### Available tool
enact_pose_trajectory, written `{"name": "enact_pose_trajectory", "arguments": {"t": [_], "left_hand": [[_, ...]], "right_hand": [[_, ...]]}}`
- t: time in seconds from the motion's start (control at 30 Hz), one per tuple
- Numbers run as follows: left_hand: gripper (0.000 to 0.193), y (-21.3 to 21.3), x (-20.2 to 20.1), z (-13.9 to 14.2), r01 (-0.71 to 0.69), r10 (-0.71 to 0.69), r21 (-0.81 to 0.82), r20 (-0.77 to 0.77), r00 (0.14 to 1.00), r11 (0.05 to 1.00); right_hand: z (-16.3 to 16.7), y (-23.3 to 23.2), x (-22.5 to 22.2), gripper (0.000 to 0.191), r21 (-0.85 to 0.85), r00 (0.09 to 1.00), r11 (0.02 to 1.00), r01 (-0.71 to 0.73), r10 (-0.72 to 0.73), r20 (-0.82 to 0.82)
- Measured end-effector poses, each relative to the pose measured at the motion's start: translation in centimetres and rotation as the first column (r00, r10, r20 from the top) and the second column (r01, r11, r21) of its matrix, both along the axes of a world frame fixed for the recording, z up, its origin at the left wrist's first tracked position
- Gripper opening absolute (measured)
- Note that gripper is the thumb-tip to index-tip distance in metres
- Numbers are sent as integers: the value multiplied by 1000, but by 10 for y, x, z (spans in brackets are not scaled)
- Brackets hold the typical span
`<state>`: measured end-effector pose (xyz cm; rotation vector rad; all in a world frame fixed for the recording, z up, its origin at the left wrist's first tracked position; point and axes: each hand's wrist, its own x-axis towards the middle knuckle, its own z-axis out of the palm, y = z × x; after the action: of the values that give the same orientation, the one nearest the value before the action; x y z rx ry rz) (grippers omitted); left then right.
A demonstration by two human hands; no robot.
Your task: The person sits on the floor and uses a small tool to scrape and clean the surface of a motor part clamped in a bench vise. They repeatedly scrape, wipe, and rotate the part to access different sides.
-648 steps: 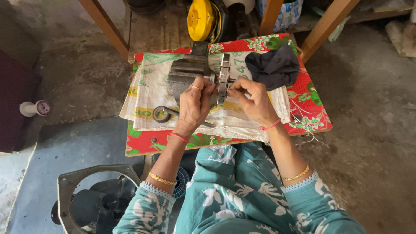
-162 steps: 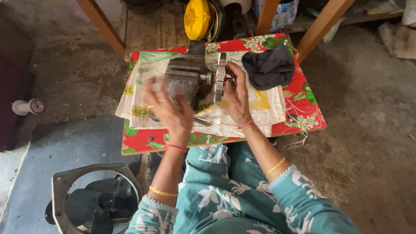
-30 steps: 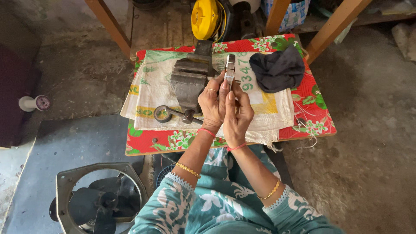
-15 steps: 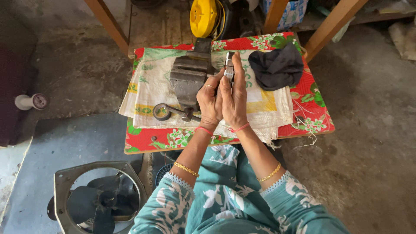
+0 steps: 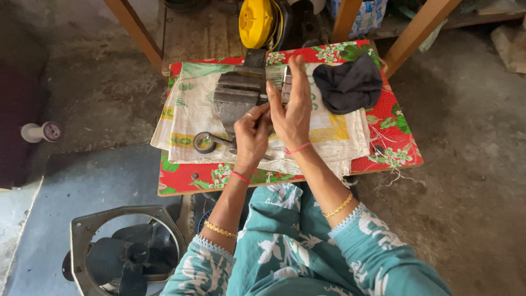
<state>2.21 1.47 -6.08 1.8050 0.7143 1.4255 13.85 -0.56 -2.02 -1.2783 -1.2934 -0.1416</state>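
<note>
Mid-adjustment on the grey metal bench vise (image 5: 236,94), sitting at the board's twelve o'clock: left hand (image 5: 251,137) pinched shut on something small at the vise's base (too small to tell what), right hand (image 5: 293,107) flat and open against a thin metal plate (image 5: 286,83) at three o'clock. Next calls for steady seating. Floral red cloth-covered board (image 5: 394,142), white woven sack (image 5: 189,112), black rag (image 5: 349,82), grey fan (image 5: 123,253) at seven, concrete floor (image 5: 471,164)

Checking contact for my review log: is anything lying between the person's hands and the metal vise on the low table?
Nothing visible does. The left hand rests at the near end of the vise; the right hand lies open against its right side, fingers spread. The dark cloth sits apart, further right.
</note>
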Motion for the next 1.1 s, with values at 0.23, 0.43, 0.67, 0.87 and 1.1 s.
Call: {"name": "enact_pose_trajectory", "arguments": {"t": [0.23,0.43,0.67,0.87,1.1], "left_hand": [[25,0,12,-20,283,-158,-324,362,919,903],[29,-1,-1,-19,266,-201,-269,245,948,926],[26,2,-1,-12,190,-164,-234,128,978,953],[26,3,2,-13,206,-168,-276,155,973,939],[21,-3,0,-12,97,-88,-164,60,994,982]], "right_hand": [[-6,7,-5,51,10,1000,1000,16,-16,-9],[-5,6,-5,58,-30,1000,999,12,-12,2],[-9,11,-6,59,-15,1000,1000,26,-26,2],[-12,16,-4,60,-27,999,999,34,-34,7],[-15,20,-2,63,-25,999,999,36,-37,-18]]}}
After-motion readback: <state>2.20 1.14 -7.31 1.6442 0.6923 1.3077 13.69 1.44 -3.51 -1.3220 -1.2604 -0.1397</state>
